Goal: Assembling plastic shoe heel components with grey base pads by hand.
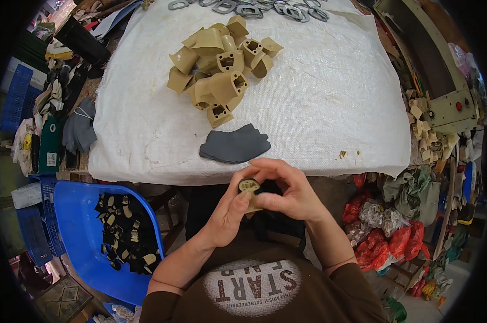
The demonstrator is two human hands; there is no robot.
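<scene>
Just off the table's near edge, my left hand (226, 216) and my right hand (293, 195) are closed around one shoe heel (248, 185). Its tan end points up, with dark material around the rim; the fingers hide most of its sides. Beyond my fingertips lies a small stack of dark grey curved cover pieces (234, 144). Farther back on the white-sheeted table (329, 107) is a heap of bare tan plastic shoe heels (211, 89), some with their hollow ends showing.
A blue basin (84, 264) on the left holds many dark-covered heels (126, 229). Grey ring-shaped pieces (249, 11) lie along the far table edge. Red plastic bags (373, 247) sit low on the right, below a machine with a red button (458, 106).
</scene>
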